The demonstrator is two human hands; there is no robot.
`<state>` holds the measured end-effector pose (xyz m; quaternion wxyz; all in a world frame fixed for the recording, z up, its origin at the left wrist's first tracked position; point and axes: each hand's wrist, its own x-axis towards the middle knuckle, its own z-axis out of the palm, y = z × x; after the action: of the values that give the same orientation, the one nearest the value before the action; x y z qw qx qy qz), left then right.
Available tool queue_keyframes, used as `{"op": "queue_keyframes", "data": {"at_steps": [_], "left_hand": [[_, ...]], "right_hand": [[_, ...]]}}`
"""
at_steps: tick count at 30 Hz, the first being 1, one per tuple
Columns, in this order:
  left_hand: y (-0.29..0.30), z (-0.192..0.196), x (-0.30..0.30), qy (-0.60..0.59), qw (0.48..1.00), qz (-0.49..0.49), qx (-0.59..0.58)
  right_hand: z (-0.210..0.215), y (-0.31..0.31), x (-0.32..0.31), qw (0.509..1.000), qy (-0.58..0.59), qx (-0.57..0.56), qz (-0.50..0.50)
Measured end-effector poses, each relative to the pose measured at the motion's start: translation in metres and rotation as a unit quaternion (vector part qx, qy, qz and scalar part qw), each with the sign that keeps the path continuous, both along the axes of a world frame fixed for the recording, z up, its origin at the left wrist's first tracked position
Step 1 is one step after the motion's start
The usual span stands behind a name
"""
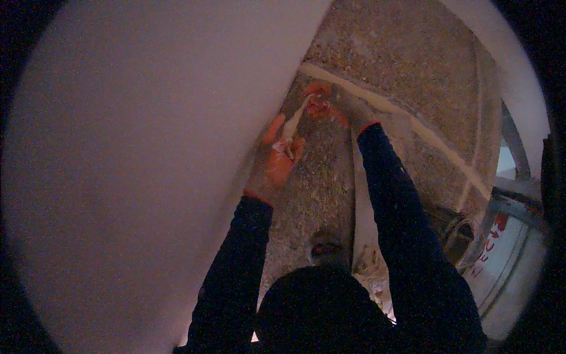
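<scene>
My left hand [276,160] and my right hand [321,105] reach down to the foot of a big white wall [147,177], both in dark sleeves. A thin white tool or strip [295,121] runs between them. The left hand grips its lower end close to the wall, and the right hand closes on its far end, just above the speckled floor [318,189]. Both hands look reddish in the dim light; whether they are gloved I cannot tell. What the white thing is stays unclear.
A pale line [413,121] crosses the speckled floor behind the hands. A white strip [362,206] lies on the floor under my right arm. My shoe [324,245] shows below. A white bucket [504,253] stands at the right.
</scene>
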<state>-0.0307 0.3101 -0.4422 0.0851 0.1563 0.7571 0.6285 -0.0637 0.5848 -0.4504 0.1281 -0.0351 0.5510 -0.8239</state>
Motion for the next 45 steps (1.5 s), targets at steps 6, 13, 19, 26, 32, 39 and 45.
{"op": "queue_keyframes", "data": {"at_steps": [6,13,19,26,32,39,45], "left_hand": [[0.032,-0.042,-0.015,-0.239,0.922,-0.05,0.301],[0.02,-0.017,-0.014,-0.207,0.97,-0.079,0.102],[0.023,0.003,0.008,-0.212,0.969,-0.038,0.124],[0.024,0.003,0.0,-0.176,0.977,-0.028,0.115],[0.026,-0.001,-0.007,-0.227,0.968,-0.005,0.107],[0.028,0.035,-0.007,-0.246,0.956,0.014,0.162],[0.047,0.046,-0.013,-0.209,0.961,-0.023,0.177]], "right_hand": [[-0.026,0.007,-0.053,1.0,0.008,0.005,0.001],[-0.04,-0.03,-0.074,0.696,-0.004,0.693,-0.189],[-0.044,-0.037,-0.055,0.737,0.135,0.599,-0.284],[-0.038,-0.034,-0.064,0.734,0.183,0.605,-0.248],[-0.034,-0.053,-0.049,0.632,0.284,0.649,-0.314],[-0.036,-0.058,-0.024,0.731,0.245,0.583,-0.255],[-0.018,-0.051,0.004,0.794,0.132,0.538,-0.249]]}}
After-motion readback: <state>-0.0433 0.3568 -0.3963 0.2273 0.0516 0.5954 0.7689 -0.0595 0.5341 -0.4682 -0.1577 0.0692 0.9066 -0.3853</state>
